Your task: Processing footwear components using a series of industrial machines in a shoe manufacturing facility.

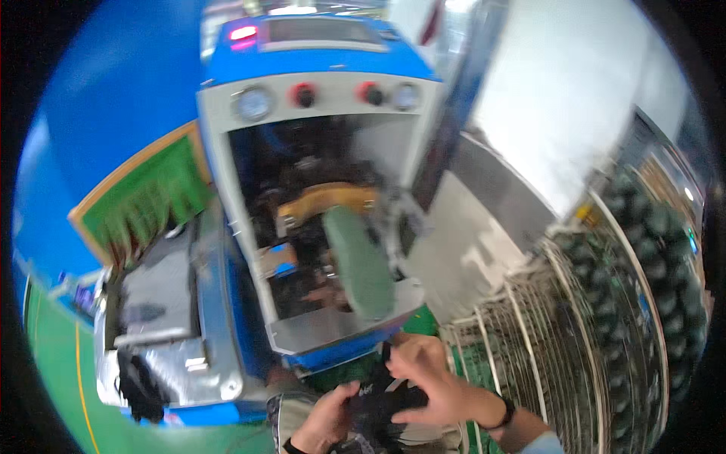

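Note:
Low in the view, my left hand (330, 418) is closed on the edge of a soft black piece (370, 402) that looks like a shoe upper, with a small pale mark on it. From the other side my right hand (435, 378) grips the same piece, its thumb apart from its curled fingers. Blur hides the piece's exact shape. Just beyond my hands, a green shoe last (359, 265) stands tilted in the opening of a blue and white machine (215, 98). A curved yellow-brown part (325, 198) sits at the last's far end.
On the right stands a wire rack (529, 325) with many dark green rounded lasts (643, 250). A metal bench (219, 371) at left carries a grey pad (159, 291) and a black item (141, 386). Behind it is a wood-framed green panel (151, 189).

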The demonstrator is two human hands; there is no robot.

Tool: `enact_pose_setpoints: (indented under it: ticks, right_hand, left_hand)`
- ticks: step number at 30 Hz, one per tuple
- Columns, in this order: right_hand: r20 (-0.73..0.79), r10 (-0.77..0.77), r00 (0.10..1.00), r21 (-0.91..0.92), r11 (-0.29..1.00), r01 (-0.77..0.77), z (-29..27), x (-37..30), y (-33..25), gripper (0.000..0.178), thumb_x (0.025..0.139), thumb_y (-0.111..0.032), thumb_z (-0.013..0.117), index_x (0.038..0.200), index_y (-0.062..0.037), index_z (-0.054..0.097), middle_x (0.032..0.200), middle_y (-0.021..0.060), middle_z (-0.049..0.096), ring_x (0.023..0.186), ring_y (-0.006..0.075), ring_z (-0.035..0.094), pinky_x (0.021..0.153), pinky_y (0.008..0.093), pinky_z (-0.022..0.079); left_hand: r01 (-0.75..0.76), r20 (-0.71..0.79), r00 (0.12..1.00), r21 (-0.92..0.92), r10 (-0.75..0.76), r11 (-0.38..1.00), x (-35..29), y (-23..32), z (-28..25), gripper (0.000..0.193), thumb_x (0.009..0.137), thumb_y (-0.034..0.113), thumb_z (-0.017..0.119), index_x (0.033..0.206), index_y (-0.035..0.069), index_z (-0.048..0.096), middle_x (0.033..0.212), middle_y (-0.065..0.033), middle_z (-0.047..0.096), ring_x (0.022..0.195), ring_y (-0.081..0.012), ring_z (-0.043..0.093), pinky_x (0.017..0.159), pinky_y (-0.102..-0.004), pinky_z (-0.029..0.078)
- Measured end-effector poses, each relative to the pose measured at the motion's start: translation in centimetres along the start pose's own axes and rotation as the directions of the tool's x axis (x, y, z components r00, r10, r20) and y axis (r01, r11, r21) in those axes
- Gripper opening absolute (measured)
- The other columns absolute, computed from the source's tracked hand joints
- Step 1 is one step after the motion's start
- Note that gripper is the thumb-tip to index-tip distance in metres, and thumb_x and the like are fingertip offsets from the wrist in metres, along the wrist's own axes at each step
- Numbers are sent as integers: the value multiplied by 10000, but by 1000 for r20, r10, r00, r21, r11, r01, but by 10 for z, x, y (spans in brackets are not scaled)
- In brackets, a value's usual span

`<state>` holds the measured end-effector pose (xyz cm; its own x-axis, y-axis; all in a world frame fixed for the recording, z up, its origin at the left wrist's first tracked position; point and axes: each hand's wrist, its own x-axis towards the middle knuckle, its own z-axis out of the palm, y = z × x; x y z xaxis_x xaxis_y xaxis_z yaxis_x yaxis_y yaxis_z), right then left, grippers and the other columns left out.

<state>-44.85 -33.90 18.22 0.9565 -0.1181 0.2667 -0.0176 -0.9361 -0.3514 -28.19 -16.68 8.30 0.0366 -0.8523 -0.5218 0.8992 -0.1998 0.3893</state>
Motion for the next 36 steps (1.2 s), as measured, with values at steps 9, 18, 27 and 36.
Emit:
enact_pose_setpoints:
  ticks: [9, 18, 27, 36]
  right_hand:
    - [193, 555, 809, 892, -443, 91, 21, 150, 26, 415, 905, -121, 714, 1254, -35, 507, 980, 88, 601, 817, 274, 680, 662, 402, 597]
    - [-265, 891, 368, 948, 172, 267, -55, -152, 15, 526, 952, -318, 631, 1349, 9, 521, 1014, 198, 719, 785, 227, 725, 573, 279, 574]
    - [-430, 902, 41, 260, 80, 962, -153, -344, 36, 490, 1000, -444, 519, 1074, 34, 589, 781, 80, 598, 549, 125, 491, 450, 260, 391]
    - [-617, 771, -159, 743, 637, 204, -140, -405, 102, 120, 974, -44, 459, 957, -30, 577, 912, 79, 617, 815, 139, 550, 714, 296, 453]
  left_hand:
    - [90, -96, 995, 678, -34, 730, -11, -33, 6, 129, 901, 151, 713, 957, 44, 667, 765, -8, 633, 660, -80, 569, 596, -235, 451]
    - [-14, 30, 999, 840, -21, 543, -25, -28, -7, 246, 866, 117, 768, 1052, -32, 707, 986, -76, 718, 888, -162, 638, 804, -309, 513]
    - [-261, 263, 965, 962, -13, 74, -31, -3, -20, 306, 850, 109, 733, 1115, -35, 680, 1001, -122, 705, 894, -218, 664, 811, -340, 537]
    - [-167, 12, 620, 979, 785, 117, -228, 79, -74, 401, 574, 266, 873, 715, -20, 630, 847, -120, 659, 872, -271, 618, 868, -406, 495]
